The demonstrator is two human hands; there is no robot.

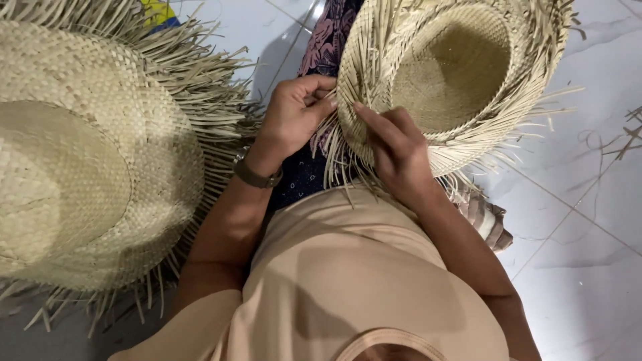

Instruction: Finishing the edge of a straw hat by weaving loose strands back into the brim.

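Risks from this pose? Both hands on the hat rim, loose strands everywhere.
1. The left hand pinches thin strands at the rim of the unfinished woven hat; a hard pull might snap or fray them.
2. The right hand presses its fingers into the weave; stiff strand ends could prick skin.
3. The finished hat lies close by, and its loose fringe could tangle with the work.

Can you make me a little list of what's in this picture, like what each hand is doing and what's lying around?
left hand: pinches loose straw strips at the rim of the unfinished woven hat
right hand: fingers pressed on the same rim
finished-looking straw hat: lies on the left, fringed edge
wristband: on the left wrist
floor: pale tiles with stray straw bits
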